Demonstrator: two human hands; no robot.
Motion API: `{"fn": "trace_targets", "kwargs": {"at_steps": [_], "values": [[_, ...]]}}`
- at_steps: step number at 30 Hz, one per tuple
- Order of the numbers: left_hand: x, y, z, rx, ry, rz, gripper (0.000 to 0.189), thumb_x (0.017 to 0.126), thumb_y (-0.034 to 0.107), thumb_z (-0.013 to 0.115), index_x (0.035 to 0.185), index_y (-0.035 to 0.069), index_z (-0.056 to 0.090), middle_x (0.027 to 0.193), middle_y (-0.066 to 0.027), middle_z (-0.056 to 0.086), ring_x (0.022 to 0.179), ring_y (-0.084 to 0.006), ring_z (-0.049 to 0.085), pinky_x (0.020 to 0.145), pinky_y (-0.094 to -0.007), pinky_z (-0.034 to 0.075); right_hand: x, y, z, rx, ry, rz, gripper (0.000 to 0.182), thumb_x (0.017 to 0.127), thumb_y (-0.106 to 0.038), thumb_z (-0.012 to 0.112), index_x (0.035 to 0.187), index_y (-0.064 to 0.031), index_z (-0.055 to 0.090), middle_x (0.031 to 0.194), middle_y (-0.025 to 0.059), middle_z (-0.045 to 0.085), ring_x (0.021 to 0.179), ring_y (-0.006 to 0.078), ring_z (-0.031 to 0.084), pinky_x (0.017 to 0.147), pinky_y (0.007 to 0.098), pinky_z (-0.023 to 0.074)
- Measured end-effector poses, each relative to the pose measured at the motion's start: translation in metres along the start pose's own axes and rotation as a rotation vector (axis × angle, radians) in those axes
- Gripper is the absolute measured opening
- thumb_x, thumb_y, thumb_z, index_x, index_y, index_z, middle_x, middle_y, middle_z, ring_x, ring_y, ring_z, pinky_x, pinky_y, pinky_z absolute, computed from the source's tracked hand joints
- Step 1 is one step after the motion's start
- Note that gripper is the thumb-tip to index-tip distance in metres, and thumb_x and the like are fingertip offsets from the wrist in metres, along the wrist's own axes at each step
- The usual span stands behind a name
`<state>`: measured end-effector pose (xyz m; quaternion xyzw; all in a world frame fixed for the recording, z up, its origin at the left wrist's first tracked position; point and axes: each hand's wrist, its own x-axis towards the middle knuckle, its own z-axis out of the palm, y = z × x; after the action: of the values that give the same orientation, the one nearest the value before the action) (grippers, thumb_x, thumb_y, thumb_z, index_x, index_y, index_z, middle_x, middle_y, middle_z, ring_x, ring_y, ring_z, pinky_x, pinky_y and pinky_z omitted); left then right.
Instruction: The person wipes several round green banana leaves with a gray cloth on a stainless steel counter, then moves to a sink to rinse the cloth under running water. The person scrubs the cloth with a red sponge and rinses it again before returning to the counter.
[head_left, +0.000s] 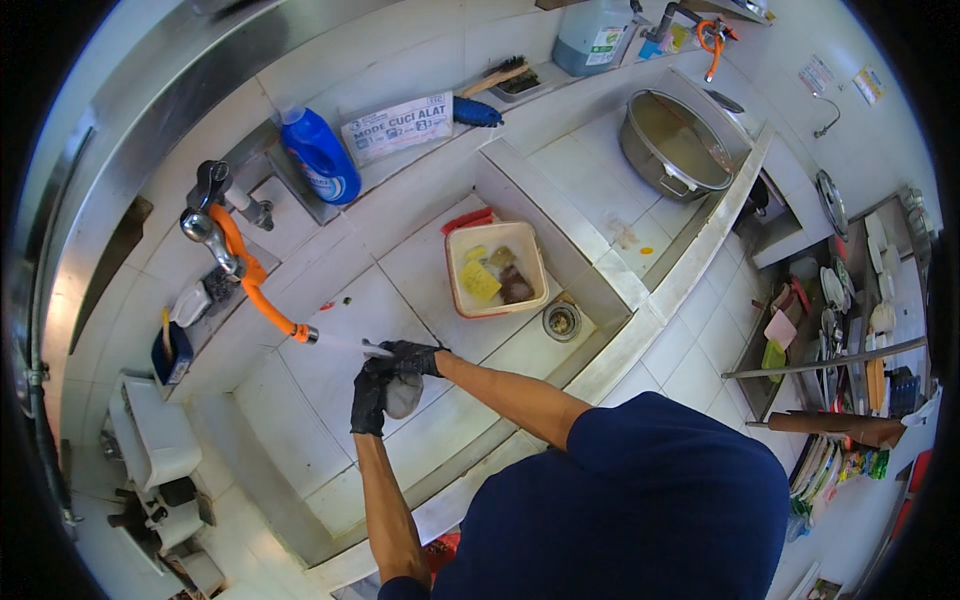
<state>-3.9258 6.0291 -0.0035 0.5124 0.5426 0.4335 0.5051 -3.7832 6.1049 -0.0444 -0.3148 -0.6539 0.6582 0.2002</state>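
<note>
Both my hands wear black gloves and meet over the white tiled sink (330, 397). My left hand (370, 397) and my right hand (411, 358) are around a greyish rounded object (403, 396), whose kind I cannot tell; it hangs below the fingers. Water from the orange hose (271, 304) on the metal tap (214, 225) sprays onto the hands. Beyond my right hand, a cream plastic tub (544, 262) holds a yellow sponge (480, 280), a brown scouring pad (516, 285) and cloudy water. A red object (466, 220) lies behind the tub.
The sink drain (562, 321) is right of the tub. A large metal pot (652, 161) of murky liquid stands in the right basin. Along the back ledge are a blue detergent bottle (321, 156), a blue brush (478, 112) and a large jug (592, 37). A low wall (555, 202) divides the basins.
</note>
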Motion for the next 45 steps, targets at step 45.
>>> {"fn": "trace_targets", "kwargs": {"at_steps": [45], "values": [[-0.018,0.059,0.009,0.114,-0.048,-0.163,0.051,0.077,0.013,0.074,0.123,0.000,0.055,0.111,-0.0092,0.064,0.101,-0.0181,0.060,0.090,-0.0321,0.047,-0.036,-0.087,-0.024,-0.214,0.056,-0.190,0.019,0.077,-0.019,0.063,0.090,-0.0061,0.070,0.088,0.0154,0.068,0.082,0.0292,0.064,0.083,0.0362,0.0482]]}}
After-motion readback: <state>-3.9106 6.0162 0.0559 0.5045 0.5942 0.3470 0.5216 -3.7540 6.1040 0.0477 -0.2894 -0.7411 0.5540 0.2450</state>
